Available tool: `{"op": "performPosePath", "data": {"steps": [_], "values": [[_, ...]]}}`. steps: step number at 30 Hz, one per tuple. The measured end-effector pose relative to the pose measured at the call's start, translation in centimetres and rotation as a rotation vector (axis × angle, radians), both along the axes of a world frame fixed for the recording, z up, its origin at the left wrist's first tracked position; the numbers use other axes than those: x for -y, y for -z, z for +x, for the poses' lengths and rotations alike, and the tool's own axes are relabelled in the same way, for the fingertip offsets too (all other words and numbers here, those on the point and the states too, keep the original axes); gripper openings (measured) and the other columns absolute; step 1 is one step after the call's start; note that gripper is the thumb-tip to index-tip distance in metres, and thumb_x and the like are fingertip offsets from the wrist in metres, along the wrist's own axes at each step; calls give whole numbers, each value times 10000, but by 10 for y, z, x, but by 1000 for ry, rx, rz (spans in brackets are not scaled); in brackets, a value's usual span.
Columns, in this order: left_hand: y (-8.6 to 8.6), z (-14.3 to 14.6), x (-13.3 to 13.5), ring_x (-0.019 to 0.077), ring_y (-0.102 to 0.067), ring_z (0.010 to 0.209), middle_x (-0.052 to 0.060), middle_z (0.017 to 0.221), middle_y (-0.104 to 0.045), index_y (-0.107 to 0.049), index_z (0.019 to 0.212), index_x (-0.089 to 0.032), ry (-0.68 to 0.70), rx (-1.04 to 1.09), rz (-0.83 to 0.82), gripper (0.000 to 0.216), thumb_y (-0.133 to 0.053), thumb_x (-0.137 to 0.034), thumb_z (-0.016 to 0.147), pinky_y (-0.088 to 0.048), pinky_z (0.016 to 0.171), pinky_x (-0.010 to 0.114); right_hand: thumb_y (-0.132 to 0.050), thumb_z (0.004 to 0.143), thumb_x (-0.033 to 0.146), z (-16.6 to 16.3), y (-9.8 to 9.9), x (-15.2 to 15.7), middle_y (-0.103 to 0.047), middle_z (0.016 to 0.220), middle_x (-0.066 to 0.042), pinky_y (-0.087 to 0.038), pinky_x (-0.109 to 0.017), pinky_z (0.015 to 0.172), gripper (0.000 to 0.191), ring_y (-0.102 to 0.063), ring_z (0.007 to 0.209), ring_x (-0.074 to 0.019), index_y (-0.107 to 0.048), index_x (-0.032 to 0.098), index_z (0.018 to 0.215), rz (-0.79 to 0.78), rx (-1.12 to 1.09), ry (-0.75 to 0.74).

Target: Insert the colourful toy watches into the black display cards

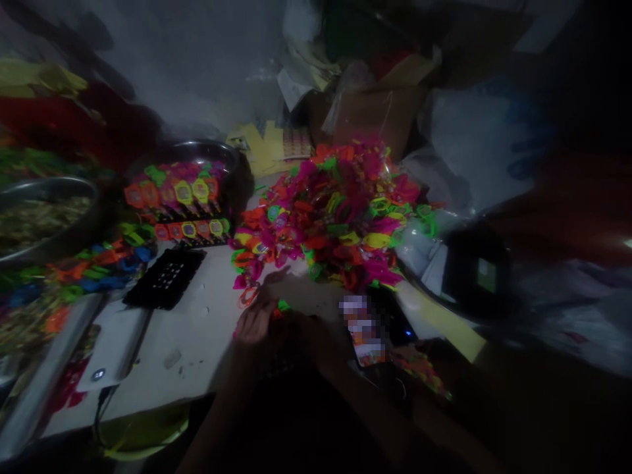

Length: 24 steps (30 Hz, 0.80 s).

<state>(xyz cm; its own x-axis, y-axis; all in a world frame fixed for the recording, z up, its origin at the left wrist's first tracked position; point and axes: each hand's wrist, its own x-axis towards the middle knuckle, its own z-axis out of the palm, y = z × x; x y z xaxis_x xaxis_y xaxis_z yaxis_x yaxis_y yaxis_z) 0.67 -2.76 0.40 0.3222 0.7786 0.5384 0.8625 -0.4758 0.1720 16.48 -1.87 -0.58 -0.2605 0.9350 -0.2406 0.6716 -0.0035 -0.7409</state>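
Where the room is dim, one white bench [197, 336] carries two metal bowls [49, 185], one black tray [165, 276] and one toy watch pile [336, 210]; the left hand [254, 321] lies just below it, its fingers too dark to tell.

Heaped neon toy watches [340, 217]

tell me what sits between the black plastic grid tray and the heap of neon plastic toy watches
just bare white tabletop, in the head view; tray and heap lie apart
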Motion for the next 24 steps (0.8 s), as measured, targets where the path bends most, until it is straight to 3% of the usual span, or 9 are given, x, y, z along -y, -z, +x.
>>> {"op": "performPosePath", "data": {"steps": [3, 6, 8, 11, 13, 16, 20, 24], "values": [[3, -1, -1, 291, -579, 1082, 127, 1071, -675, -622, 1095, -159, 17, -9, -5, 283, -586, -277, 839, -412, 958, 409, -415, 891, 125, 4, 2, 8, -677, 1109, -60, -463, -234, 869, 315, -635, 1004, -140, -609, 201, 1127, 41, -52, 11], [5, -2, -1, 296, -562, 1111, 116, 1076, -677, -623, 1098, -173, 12, -29, 14, 278, -583, -281, 845, -422, 946, 418, -482, 875, 161, 22, 12, 25, -604, 1240, -76, -439, -294, 979, 325, -566, 1137, -159, -583, 204, 1181, 262, -19, 29], [4, 0, -1, 291, -564, 1114, 116, 1104, -671, -618, 1114, -174, 4, -50, 27, 286, -578, -279, 850, -431, 938, 419, -493, 886, 204, 45, 25, 42, -547, 1318, -85, -391, -378, 1056, 351, -481, 1247, -197, -562, 217, 1230, 447, 74, 121], [0, 3, -1, 290, -582, 1084, 134, 1119, -660, -615, 1105, -160, -19, -74, 17, 284, -582, -279, 849, -451, 913, 425, -453, 929, 282, 88, 48, 69, -414, 1440, -125, -398, -464, 1049, 411, -378, 1333, -257, -482, 206, 1331, 617, 278, 325], [-4, 5, 0, 294, -583, 1083, 143, 1109, -656, -609, 1099, -158, -39, -65, -1, 285, -590, -281, 843, -454, 915, 438, -458, 936, 317, 110, 60, 83, -347, 1481, -132, -391, -518, 1043, 446, -322, 1363, -289, -435, 213, 1370, 668, 394, 424], [-9, 6, 1, 300, -557, 1136, 156, 1152, -633, -586, 1114, -162, -28, -59, -22, 316, -600, -304, 832, -434, 963, 465, -468, 937, 318, 126, 68, 97, -308, 1507, -105, -363, -566, 1051, 436, -261, 1393, -303, -432, 251, 1366, 722, 471, 399], [-12, 4, 4, 315, -552, 1150, 193, 1203, -598, -540, 1178, -127, -6, -48, 52, 471, -661, -351, 782, -406, 1007, 495, -480, 930, 315, 122, 66, 104, -287, 1520, -83, -383, -537, 1048, 450, -245, 1404, -295, -422, 277, 1374, 694, 456, 291], [-15, -2, 8, 292, -575, 1120, 176, 1195, -606, -522, 1222, -139, -24, 21, 170, 522, -691, -313, 760, -425, 1002, 488, -454, 938, 327, 116, 59, 108, -300, 1509, -99, -398, -554, 1027, 491, -286, 1384, -306, -353, 270, 1415, 662, 384, 373]]}}
